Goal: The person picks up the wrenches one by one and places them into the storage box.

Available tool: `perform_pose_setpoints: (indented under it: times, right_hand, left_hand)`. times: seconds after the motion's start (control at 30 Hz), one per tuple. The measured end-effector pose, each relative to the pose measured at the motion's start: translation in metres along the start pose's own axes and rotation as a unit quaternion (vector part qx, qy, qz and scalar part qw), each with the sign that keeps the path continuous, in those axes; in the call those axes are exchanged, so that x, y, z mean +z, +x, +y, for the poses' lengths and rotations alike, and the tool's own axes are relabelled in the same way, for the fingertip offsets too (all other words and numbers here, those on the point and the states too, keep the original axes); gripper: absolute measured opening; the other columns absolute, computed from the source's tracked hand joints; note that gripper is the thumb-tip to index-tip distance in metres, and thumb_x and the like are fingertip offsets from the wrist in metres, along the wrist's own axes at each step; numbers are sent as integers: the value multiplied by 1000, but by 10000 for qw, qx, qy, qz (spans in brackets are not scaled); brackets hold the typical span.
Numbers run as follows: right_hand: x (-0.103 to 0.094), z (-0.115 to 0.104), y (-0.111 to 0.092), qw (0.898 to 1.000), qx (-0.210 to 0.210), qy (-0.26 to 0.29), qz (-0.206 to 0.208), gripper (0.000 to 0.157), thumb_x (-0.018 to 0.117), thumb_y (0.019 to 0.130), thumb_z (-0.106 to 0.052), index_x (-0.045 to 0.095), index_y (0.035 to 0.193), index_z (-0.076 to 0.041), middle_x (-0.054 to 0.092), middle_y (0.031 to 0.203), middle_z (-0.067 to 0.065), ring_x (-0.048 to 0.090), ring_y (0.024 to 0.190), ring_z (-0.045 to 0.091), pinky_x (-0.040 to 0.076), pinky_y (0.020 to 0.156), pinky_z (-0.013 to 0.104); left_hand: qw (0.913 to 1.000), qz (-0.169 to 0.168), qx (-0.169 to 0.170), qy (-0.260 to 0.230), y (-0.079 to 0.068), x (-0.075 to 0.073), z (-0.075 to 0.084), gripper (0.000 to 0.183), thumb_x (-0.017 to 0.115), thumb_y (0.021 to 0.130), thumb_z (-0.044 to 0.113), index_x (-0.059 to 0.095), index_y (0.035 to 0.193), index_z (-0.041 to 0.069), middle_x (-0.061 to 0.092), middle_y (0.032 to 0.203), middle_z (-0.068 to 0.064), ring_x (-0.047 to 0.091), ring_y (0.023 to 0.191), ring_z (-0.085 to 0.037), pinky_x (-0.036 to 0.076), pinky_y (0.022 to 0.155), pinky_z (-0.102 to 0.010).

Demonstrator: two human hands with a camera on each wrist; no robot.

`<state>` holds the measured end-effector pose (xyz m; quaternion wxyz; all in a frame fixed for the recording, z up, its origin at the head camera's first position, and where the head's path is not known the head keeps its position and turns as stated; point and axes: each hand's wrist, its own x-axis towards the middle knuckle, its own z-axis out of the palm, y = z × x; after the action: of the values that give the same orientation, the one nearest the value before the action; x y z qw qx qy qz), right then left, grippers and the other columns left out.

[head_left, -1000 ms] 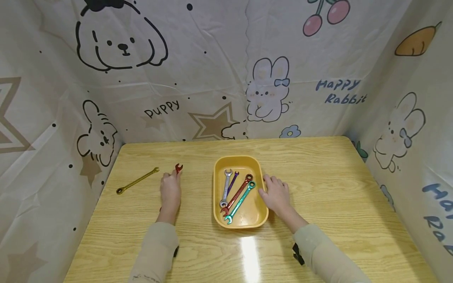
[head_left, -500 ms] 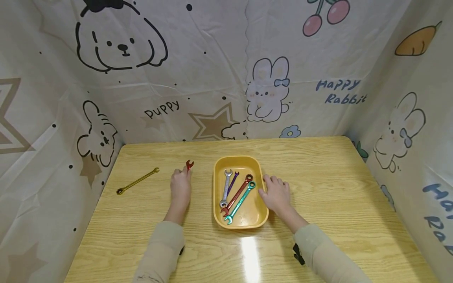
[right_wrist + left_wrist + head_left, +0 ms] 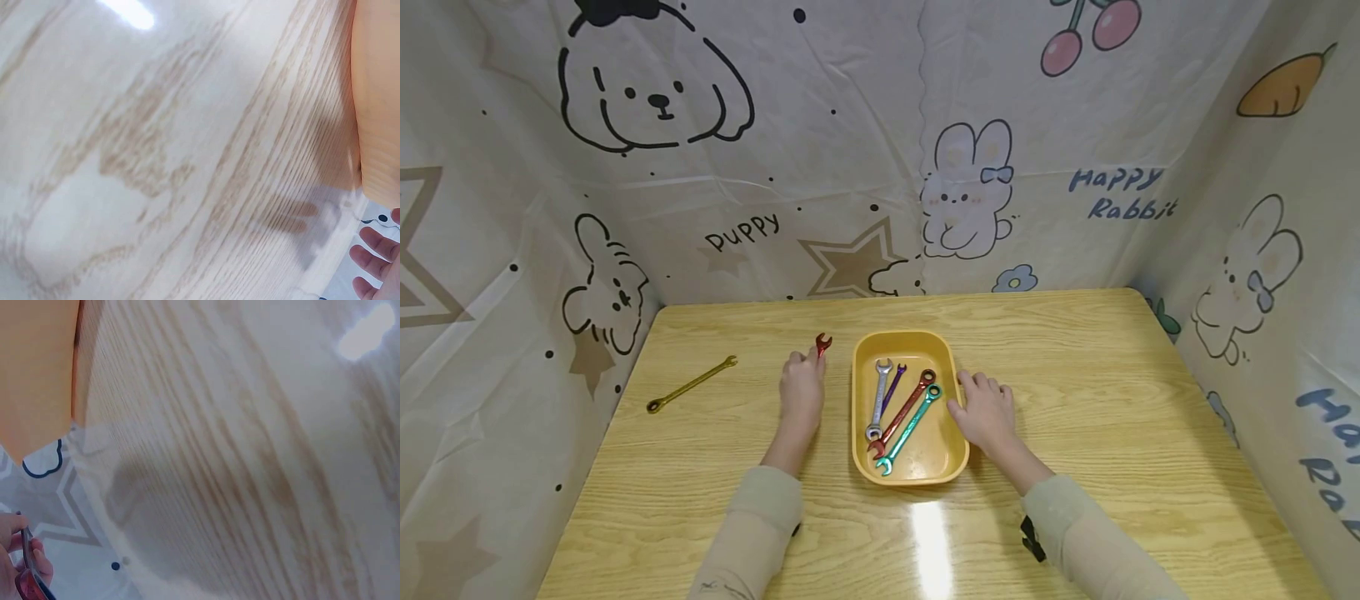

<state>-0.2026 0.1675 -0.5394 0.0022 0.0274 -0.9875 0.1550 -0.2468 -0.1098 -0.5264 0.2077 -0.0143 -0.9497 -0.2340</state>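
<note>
My left hand (image 3: 802, 387) grips a red wrench (image 3: 823, 343), left of the yellow tray (image 3: 906, 477). Its open-ended head sticks out past my fingers in the head view; the rest is mostly hidden by the hand. In the left wrist view the wrench (image 3: 27, 556) lies between thumb and fingers, at the lower left. My right hand (image 3: 987, 412) rests at the tray's right side, thumb at the rim, fingers loosely spread. Inside the tray lie a silver wrench (image 3: 879, 400), a small purple wrench (image 3: 892, 390), a red ratchet wrench (image 3: 904, 412) and a green ratchet wrench (image 3: 911, 427).
A gold wrench (image 3: 692, 384) lies aslant on the left part of the wooden table (image 3: 1090, 375). Cloth walls (image 3: 850, 150) printed with cartoon animals enclose the table at the back and both sides.
My left hand has carried the red wrench rightward across the table, closer to the tray. The right hand, the tray and the gold wrench have stayed where they were.
</note>
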Motion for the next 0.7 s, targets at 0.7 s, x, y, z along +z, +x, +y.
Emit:
perform_pose_setpoints:
  times: [0.7]
  right_hand:
    - [0, 0, 0, 9999, 10, 108, 41, 48, 50, 87, -36, 46, 129, -12, 52, 117, 16, 46, 109, 34, 28, 93, 54]
  left_hand:
    - [9949, 534, 721, 471, -3, 10, 32, 21, 64, 85, 13, 68, 100, 0, 57, 75, -16, 56, 62, -28, 50, 50, -36]
